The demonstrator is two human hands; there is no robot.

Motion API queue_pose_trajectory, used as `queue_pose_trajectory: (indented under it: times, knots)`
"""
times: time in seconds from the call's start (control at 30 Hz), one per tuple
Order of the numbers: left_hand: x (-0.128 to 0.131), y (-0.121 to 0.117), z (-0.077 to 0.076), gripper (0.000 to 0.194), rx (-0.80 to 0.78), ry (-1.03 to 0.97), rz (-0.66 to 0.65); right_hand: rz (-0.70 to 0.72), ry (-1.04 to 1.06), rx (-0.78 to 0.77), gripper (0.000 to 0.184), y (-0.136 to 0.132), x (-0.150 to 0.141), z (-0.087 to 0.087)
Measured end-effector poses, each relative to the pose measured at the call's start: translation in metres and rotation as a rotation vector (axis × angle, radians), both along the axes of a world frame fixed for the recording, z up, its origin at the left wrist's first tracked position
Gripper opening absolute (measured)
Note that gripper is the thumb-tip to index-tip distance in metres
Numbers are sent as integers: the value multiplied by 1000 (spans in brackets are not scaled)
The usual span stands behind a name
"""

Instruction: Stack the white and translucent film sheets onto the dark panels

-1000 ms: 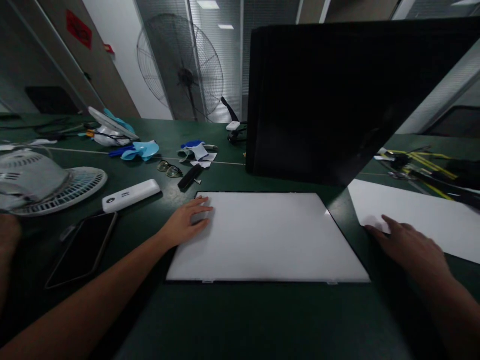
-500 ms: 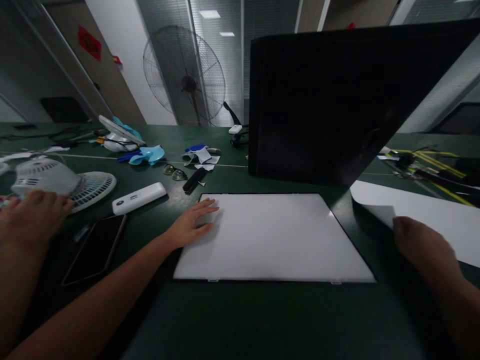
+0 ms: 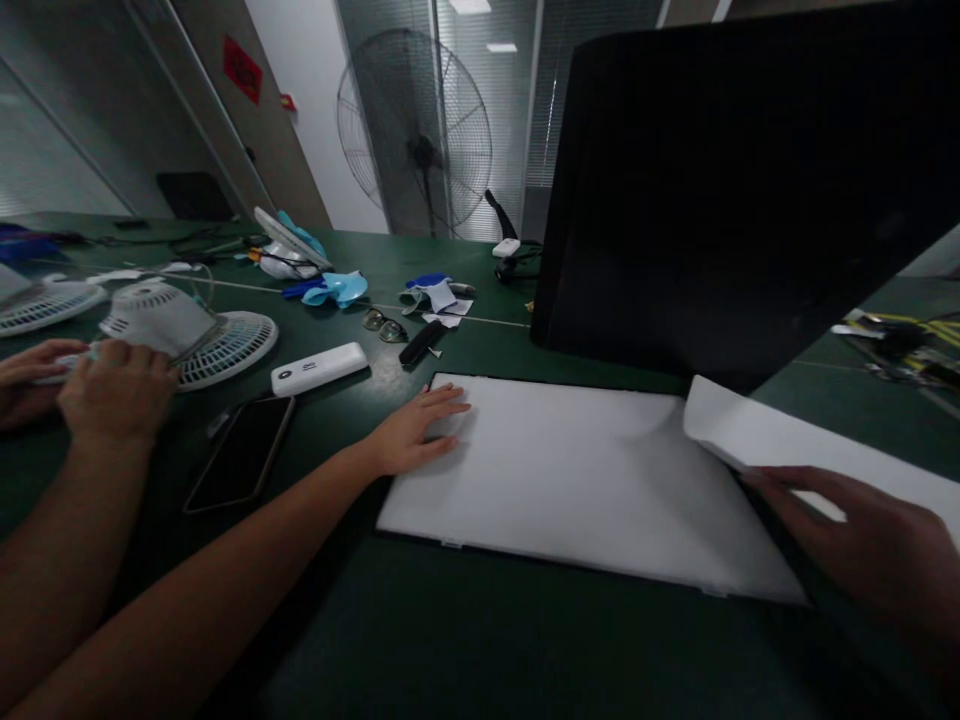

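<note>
A flat white panel with a thin dark border [image 3: 555, 480] lies on the green table in front of me. My left hand [image 3: 416, 432] rests on its left edge, fingers spread. At the right, my right hand [image 3: 862, 540] pinches the near edge of a white flexible sheet [image 3: 810, 430]. The sheet's left end curls up and overhangs the panel's far right corner, casting a shadow on it. Behind the panel stands a large black screen [image 3: 720, 200], tilted.
Left of me another person's hands [image 3: 120, 390] hold part of a white fan [image 3: 161, 320]. A phone [image 3: 240, 455], a white power bank [image 3: 319, 370], glasses [image 3: 384, 325] and a black stick-shaped object [image 3: 421, 343] lie nearby. Cables [image 3: 907, 340] lie at the right.
My right hand has drawn the white sheet leftward, so its end now reaches over the panel's right side. My left hand stays on the panel. The view has turned slightly.
</note>
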State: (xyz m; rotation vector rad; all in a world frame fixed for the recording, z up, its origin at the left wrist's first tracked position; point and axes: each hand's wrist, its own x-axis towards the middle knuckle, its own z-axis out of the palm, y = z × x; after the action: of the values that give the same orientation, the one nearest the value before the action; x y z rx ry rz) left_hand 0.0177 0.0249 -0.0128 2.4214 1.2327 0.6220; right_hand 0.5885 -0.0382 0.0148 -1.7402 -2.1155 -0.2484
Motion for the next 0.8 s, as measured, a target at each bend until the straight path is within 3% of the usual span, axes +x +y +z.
queue_pose_trajectory:
  times: [0.13, 0.2, 0.3, 0.43, 0.53, 0.63, 0.73, 0.8]
  knots:
    - [0, -3, 5, 60, -25, 4, -25, 565, -72, 6, 39, -17, -85, -2]
    - [1, -4, 7, 63, -35, 5, -41, 713, -143, -11, 36, -25, -114, -3]
    - [2, -6, 10, 69, -44, 0, -60, 809, -210, -47, 42, -36, -136, 0]
    - [6, -7, 13, 78, -52, 14, -96, 830, -192, -168, 46, -48, -143, 10]
    - [8, -7, 14, 74, -48, 54, -133, 870, -161, -264, 59, -55, -146, 17]
    - [9, -5, 13, 69, -34, 82, -145, 885, -175, -191, 59, -53, -144, 17]
    - [9, -4, 11, 68, -21, 102, -129, 603, -216, -16, 50, -40, -128, 3]
    - [9, -4, 9, 67, -11, 124, -126, 353, -236, 22, 61, -30, -110, -11]
